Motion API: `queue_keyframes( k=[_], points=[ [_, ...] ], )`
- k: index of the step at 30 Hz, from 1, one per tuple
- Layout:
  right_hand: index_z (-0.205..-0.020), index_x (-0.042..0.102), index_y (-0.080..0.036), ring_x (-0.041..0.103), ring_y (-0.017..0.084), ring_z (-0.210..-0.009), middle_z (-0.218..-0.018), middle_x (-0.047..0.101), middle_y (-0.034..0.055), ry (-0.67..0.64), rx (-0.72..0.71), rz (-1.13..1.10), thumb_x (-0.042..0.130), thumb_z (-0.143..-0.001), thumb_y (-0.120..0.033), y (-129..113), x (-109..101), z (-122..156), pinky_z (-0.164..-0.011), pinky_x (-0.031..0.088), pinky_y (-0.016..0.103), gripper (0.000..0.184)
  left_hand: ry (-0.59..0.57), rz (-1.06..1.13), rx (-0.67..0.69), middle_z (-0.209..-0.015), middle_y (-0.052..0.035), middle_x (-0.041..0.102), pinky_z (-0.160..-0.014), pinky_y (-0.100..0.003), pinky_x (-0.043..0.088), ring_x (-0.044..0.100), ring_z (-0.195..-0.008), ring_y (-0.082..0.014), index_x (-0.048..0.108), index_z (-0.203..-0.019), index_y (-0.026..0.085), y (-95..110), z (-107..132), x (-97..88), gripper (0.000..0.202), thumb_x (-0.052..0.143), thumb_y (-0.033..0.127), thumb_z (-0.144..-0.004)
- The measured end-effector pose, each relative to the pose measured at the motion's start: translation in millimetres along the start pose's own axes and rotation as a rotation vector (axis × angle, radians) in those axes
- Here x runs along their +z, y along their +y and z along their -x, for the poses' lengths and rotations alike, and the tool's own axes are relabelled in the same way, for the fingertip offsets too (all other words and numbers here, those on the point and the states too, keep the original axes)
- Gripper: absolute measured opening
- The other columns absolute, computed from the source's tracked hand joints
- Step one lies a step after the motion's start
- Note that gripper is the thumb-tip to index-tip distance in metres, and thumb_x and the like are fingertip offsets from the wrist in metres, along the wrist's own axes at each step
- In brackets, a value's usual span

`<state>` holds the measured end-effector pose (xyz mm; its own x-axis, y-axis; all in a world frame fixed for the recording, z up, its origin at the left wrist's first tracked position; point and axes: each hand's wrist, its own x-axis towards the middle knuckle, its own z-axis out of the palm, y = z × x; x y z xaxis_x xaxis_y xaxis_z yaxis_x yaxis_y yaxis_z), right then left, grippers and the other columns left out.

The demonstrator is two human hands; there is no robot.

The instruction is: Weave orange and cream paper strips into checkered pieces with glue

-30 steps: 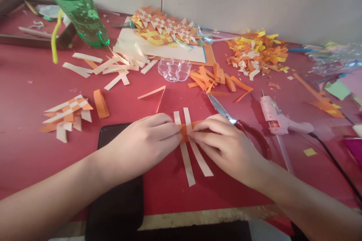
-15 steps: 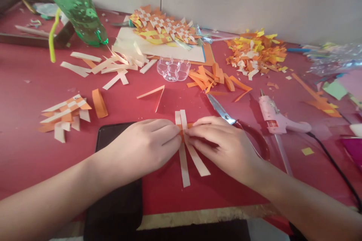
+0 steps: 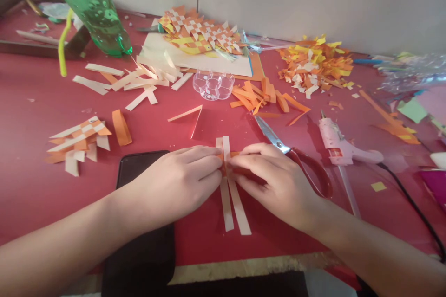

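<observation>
My left hand (image 3: 177, 181) and my right hand (image 3: 275, 181) meet at the middle of the red table (image 3: 31, 185), fingertips pinched on a small paper weave. Two cream paper strips (image 3: 232, 206) run toward me, side by side, crossed by an orange strip (image 3: 234, 154) that is mostly hidden under my fingers. Both hands press the strips where they cross. A black phone (image 3: 142, 250) lies under my left wrist.
Red-handled scissors (image 3: 296, 158) and a pink glue gun (image 3: 339, 146) with its cord lie right of my hands. A finished woven piece (image 3: 78, 141) sits left, loose cream strips (image 3: 139, 81) and orange strips (image 3: 261, 95) behind, a clear tray (image 3: 213, 86), a green bottle (image 3: 90, 4), scrap piles at the back.
The two cream strips have been drawn together and now lie nearly parallel; the right one swung left. My fingers have closed in tighter over the orange strip.
</observation>
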<state>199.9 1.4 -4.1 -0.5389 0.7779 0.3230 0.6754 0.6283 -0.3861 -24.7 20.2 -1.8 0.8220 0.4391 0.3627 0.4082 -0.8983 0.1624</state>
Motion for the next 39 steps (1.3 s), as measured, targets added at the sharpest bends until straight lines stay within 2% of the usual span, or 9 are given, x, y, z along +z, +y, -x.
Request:
queue_keyframes(
  k=[3, 6, 8, 12, 16, 21, 27, 32, 39],
  points=[
    [-0.110, 0.064, -0.019, 0.067, 0.018, -0.094, -0.100, 0.071, 0.0072, 0.005, 0.003, -0.008, 0.059, -0.090, -0.014, 0.9, 0.4, 0.6, -0.082, 0.057, 0.033, 0.021, 0.000, 0.030, -0.004, -0.090, -0.0099, 0.071, -0.087, -0.036, 0.061, 0.071, -0.095, -0.0228, 0.067, -0.082, 0.013, -2.7, 0.9, 1.8, 0.031, 0.041, 0.011, -0.098],
    [-0.115, 0.061, -0.019, 0.066, 0.018, -0.099, -0.105, 0.068, 0.0082, -0.003, 0.016, -0.011, 0.061, -0.090, -0.015, 2.2, 1.2, 2.6, -0.087, 0.056, 0.034, 0.026, -0.006, 0.048, -0.033, -0.098, -0.0118, 0.071, -0.094, -0.043, 0.057, 0.071, -0.096, -0.0240, 0.067, -0.082, 0.013, -4.8, 2.7, 2.5, 0.028, 0.043, 0.012, -0.097],
    [-0.117, 0.060, -0.020, 0.066, 0.018, -0.100, -0.107, 0.067, 0.0077, -0.017, 0.030, -0.013, 0.061, -0.090, -0.015, 2.9, 1.6, 3.9, -0.088, 0.055, 0.034, 0.028, -0.019, 0.049, -0.053, -0.101, -0.0110, 0.072, -0.095, -0.047, 0.056, 0.071, -0.096, -0.0243, 0.067, -0.084, 0.014, -5.3, 3.6, 2.3, 0.027, 0.043, 0.012, -0.097],
    [-0.117, 0.060, -0.021, 0.065, 0.017, -0.097, -0.104, 0.066, 0.0071, -0.034, 0.035, -0.020, 0.062, -0.089, -0.016, 3.0, 1.8, 4.9, -0.086, 0.056, 0.034, 0.028, -0.024, 0.053, -0.064, -0.107, -0.0103, 0.072, -0.098, -0.048, 0.053, 0.068, -0.108, -0.0264, 0.068, -0.090, 0.016, -5.0, 3.6, 1.9, 0.026, 0.043, 0.014, -0.098],
    [-0.117, 0.059, -0.022, 0.065, 0.018, -0.096, -0.104, 0.065, 0.0074, -0.033, 0.050, -0.024, 0.061, -0.090, -0.016, 2.4, 1.7, 5.2, -0.085, 0.057, 0.036, 0.028, -0.040, 0.055, -0.060, -0.108, -0.0113, 0.071, -0.100, -0.051, 0.051, 0.069, -0.104, -0.0260, 0.067, -0.091, 0.015, -5.8, 2.1, 2.6, 0.025, 0.043, 0.014, -0.097],
    [-0.118, 0.055, -0.020, 0.065, 0.022, -0.100, -0.105, 0.067, 0.0091, -0.042, 0.048, -0.033, 0.063, -0.087, -0.017, 2.7, 2.6, 5.2, -0.088, 0.057, 0.041, 0.032, -0.036, 0.062, -0.054, -0.101, -0.0111, 0.071, -0.098, -0.049, 0.053, 0.069, -0.103, -0.0266, 0.068, -0.090, 0.014, -7.4, 0.2, 2.6, 0.026, 0.043, 0.014, -0.097],
    [-0.119, 0.055, -0.020, 0.065, 0.023, -0.102, -0.107, 0.066, 0.0103, -0.027, 0.045, -0.028, 0.063, -0.086, -0.017, 3.4, 4.0, 3.4, -0.088, 0.057, 0.041, 0.034, -0.007, 0.008, -0.013, -0.095, -0.0111, 0.071, -0.094, -0.047, 0.056, 0.070, -0.098, -0.0256, 0.067, -0.084, 0.014, -5.2, -1.4, 1.1, 0.028, 0.043, 0.014, -0.098],
    [-0.119, 0.057, -0.018, 0.064, 0.021, -0.101, -0.106, 0.066, 0.0097, -0.034, 0.048, -0.031, 0.062, -0.085, -0.013, 2.6, 3.5, 4.3, -0.089, 0.056, 0.039, 0.035, 0.015, -0.051, -0.011, -0.087, -0.0100, 0.072, -0.076, -0.037, 0.062, 0.071, -0.081, -0.0222, 0.065, -0.077, 0.013, -1.4, -2.2, 1.6, 0.029, 0.044, 0.010, -0.097],
    [-0.117, 0.057, -0.020, 0.065, 0.020, -0.100, -0.104, 0.068, 0.0081, -0.003, 0.025, -0.014, 0.057, -0.088, -0.012, 3.2, 3.5, 2.6, -0.086, 0.057, 0.037, 0.030, 0.012, -0.015, 0.023, -0.082, -0.0085, 0.071, -0.081, -0.039, 0.061, 0.071, -0.089, -0.0238, 0.068, -0.084, 0.012, 0.1, -1.7, -2.2, 0.026, 0.046, 0.009, -0.097]
  ],
)
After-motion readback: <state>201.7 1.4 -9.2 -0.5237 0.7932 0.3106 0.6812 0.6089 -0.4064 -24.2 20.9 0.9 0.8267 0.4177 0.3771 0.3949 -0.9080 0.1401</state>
